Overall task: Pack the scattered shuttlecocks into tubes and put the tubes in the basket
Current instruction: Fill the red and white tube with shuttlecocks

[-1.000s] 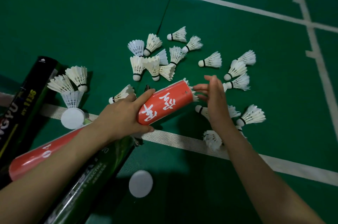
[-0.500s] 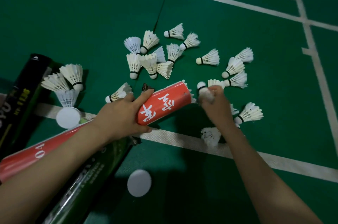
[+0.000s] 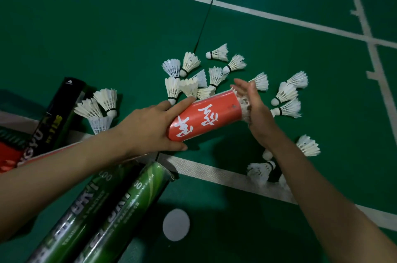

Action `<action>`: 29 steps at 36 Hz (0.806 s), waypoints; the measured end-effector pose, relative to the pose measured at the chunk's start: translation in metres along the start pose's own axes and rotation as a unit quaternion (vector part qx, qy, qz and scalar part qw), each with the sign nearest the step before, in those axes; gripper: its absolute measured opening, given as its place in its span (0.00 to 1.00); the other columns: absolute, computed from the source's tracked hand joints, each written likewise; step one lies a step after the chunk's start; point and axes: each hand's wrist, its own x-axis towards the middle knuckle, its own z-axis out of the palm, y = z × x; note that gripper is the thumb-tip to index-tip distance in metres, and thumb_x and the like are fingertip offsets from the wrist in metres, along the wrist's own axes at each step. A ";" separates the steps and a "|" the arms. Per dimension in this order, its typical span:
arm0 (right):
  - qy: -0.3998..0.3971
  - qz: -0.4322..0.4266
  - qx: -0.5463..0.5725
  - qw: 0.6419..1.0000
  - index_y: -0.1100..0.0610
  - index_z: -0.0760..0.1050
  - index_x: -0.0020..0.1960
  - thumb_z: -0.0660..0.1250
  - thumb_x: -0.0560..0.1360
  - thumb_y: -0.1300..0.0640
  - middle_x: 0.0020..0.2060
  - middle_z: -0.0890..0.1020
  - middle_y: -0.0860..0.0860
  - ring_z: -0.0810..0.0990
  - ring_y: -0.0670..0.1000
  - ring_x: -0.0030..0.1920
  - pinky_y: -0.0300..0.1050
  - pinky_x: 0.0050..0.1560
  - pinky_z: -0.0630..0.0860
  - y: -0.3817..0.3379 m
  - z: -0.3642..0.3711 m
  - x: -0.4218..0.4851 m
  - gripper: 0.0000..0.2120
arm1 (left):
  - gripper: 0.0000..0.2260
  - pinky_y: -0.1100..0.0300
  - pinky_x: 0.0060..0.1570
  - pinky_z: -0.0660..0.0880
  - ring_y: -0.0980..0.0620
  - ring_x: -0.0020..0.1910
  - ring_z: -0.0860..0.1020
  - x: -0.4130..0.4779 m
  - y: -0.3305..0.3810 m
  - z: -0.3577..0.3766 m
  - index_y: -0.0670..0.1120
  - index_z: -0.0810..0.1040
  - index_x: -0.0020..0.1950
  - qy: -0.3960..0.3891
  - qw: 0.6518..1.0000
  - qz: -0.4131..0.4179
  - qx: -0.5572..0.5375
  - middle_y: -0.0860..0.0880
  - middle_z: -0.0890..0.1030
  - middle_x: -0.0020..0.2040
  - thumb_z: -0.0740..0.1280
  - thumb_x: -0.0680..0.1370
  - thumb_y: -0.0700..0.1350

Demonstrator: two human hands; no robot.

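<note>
My left hand (image 3: 148, 127) grips a red tube (image 3: 206, 116) with white characters, held tilted above the green floor. White feathers of a shuttlecock (image 3: 243, 104) stick out of the tube's open end. My right hand (image 3: 255, 112) presses its flat palm and straight fingers against those feathers. Several white shuttlecocks lie scattered on the floor: a cluster (image 3: 189, 78) beyond the tube, a few (image 3: 287, 95) to the right, and others (image 3: 307, 145) near my right forearm. No basket is in view.
Two green tubes (image 3: 111, 204) lie under my left arm, a black tube (image 3: 58, 110) and a red one (image 3: 8, 155) at the left. Three shuttlecocks (image 3: 98, 106) sit by the black tube. A white round cap (image 3: 176, 224) lies on the floor. White court lines cross the floor.
My right hand picked a shuttlecock off the floor, brought it to the tube's mouth, and now presses it in with an open palm. The left hand kept its hold on the red tube.
</note>
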 end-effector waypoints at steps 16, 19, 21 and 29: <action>0.181 0.033 -0.225 0.957 0.55 0.66 0.70 0.60 0.79 0.48 0.65 0.70 0.52 0.67 0.53 0.67 0.46 0.65 0.64 0.085 -0.039 0.011 0.21 | 0.48 0.53 0.52 0.74 0.45 0.59 0.73 0.020 0.031 0.066 0.61 0.37 0.75 -0.004 0.999 -0.032 -0.009 0.46 0.69 0.65 0.67 0.68 0.68; 0.182 0.057 -0.390 0.901 0.55 0.58 0.75 0.66 0.76 0.55 0.73 0.60 0.55 0.55 0.56 0.73 0.49 0.71 0.56 0.109 -0.066 0.024 0.30 | 0.48 0.52 0.53 0.75 0.45 0.58 0.73 0.020 0.029 0.072 0.60 0.36 0.75 -0.012 0.999 -0.045 0.012 0.47 0.70 0.63 0.66 0.69 0.68; 0.166 0.068 -0.465 0.867 0.53 0.53 0.76 0.67 0.75 0.56 0.76 0.54 0.54 0.49 0.58 0.75 0.53 0.73 0.53 0.114 -0.076 0.031 0.35 | 0.48 0.52 0.52 0.75 0.46 0.58 0.74 0.021 0.028 0.074 0.60 0.37 0.75 -0.010 0.999 -0.049 0.021 0.47 0.70 0.62 0.66 0.69 0.68; 0.179 0.029 -0.493 0.851 0.61 0.76 0.54 0.61 0.74 0.68 0.52 0.77 0.59 0.75 0.60 0.52 0.50 0.52 0.71 0.124 -0.069 0.040 0.11 | 0.48 0.53 0.51 0.74 0.46 0.58 0.74 0.021 0.024 0.076 0.60 0.36 0.75 0.004 0.997 -0.071 0.027 0.47 0.70 0.61 0.65 0.69 0.69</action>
